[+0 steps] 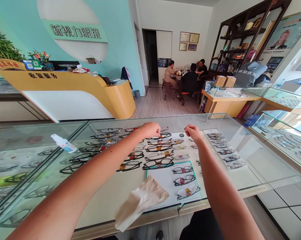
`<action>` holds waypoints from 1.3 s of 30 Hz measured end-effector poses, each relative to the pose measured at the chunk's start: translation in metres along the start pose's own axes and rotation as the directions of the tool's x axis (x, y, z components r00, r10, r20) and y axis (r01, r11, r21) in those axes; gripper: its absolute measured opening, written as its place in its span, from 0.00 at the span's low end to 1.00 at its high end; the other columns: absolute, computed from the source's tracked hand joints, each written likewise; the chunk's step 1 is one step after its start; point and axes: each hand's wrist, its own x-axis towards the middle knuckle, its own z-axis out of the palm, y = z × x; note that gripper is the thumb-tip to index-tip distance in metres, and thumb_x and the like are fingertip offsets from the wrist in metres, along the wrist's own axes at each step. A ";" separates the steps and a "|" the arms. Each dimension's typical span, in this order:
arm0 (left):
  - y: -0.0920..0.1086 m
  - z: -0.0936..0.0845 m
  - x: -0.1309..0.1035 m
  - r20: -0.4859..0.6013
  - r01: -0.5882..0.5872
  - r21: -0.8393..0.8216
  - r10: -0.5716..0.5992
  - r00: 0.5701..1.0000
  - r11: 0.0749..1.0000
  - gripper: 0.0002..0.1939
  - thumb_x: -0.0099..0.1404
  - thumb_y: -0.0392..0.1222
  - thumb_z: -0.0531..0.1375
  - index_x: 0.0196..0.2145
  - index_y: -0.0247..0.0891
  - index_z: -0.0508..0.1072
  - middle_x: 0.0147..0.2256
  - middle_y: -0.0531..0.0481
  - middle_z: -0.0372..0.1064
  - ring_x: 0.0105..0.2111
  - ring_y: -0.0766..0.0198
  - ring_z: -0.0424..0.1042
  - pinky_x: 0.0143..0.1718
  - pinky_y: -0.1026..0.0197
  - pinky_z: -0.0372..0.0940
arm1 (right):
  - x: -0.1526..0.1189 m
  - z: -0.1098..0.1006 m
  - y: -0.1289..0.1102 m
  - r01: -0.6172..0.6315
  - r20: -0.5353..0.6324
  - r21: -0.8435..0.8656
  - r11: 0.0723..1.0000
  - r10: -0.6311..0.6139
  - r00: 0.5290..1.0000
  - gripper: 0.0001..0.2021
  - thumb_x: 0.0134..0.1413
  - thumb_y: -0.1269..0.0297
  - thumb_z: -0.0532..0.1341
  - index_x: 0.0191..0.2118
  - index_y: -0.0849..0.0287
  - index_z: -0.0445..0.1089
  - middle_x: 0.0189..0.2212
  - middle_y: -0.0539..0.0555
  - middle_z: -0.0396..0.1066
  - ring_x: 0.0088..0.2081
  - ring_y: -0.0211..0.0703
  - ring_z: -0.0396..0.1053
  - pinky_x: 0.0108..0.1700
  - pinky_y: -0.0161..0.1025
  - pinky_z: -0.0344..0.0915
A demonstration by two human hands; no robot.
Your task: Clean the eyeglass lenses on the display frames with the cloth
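Note:
My left hand is closed, reaching out over the far part of the glass display case. Level with it and a little apart, my right hand has its fingers curled together too. Whatever either hand might hold is hidden or too small to make out. Rows of eyeglasses lie under the glass below my hands, several with orange or red tags. A crumpled beige paper towel rests on the glass near the front edge. To the left, a small white bottle lies on its side on the glass.
More eyeglasses fill the case on the right. Beyond the case stands a yellow and white counter. Several people sit around a table at the back. Another glass case stands at far right, and a bin by the wall.

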 end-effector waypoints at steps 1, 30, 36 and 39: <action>-0.001 -0.002 0.001 -0.012 0.003 0.002 -0.003 1.000 1.000 0.12 0.64 0.54 0.67 0.40 0.48 0.87 0.42 0.46 0.84 0.38 0.54 0.79 0.37 0.59 0.65 | 0.000 0.000 0.000 -0.002 -0.004 0.002 1.000 0.002 1.000 0.10 0.41 0.60 0.67 0.22 0.55 0.65 0.17 0.47 0.66 0.22 0.36 0.58 0.25 0.37 0.56; -0.017 -0.009 0.014 -0.242 0.076 -0.285 -0.148 0.959 0.956 0.13 0.60 0.53 0.70 0.37 0.44 0.87 0.34 0.45 0.81 0.36 0.53 0.77 0.37 0.58 0.64 | 0.002 -0.004 0.003 -0.017 -0.018 0.038 0.999 0.018 1.000 0.18 0.36 0.56 0.75 0.33 0.58 0.75 0.23 0.47 0.69 0.29 0.37 0.66 0.34 0.37 0.71; -0.027 -0.008 -0.067 -0.414 -0.068 -0.534 -0.190 0.890 0.843 0.27 0.69 0.66 0.61 0.45 0.41 0.85 0.37 0.46 0.81 0.38 0.55 0.77 0.40 0.57 0.66 | 0.001 -0.008 0.005 -0.005 0.013 0.058 0.998 0.005 1.000 0.20 0.33 0.54 0.76 0.34 0.57 0.75 0.24 0.48 0.73 0.29 0.39 0.71 0.38 0.40 0.74; -0.034 0.013 -0.116 -0.431 -0.232 -0.801 -0.264 0.863 0.552 0.29 0.62 0.70 0.69 0.43 0.40 0.84 0.43 0.43 0.84 0.46 0.50 0.80 0.49 0.53 0.70 | -0.002 -0.008 0.000 0.007 0.021 0.042 0.999 -0.007 1.000 0.20 0.33 0.54 0.77 0.33 0.57 0.75 0.25 0.49 0.75 0.29 0.40 0.73 0.38 0.41 0.74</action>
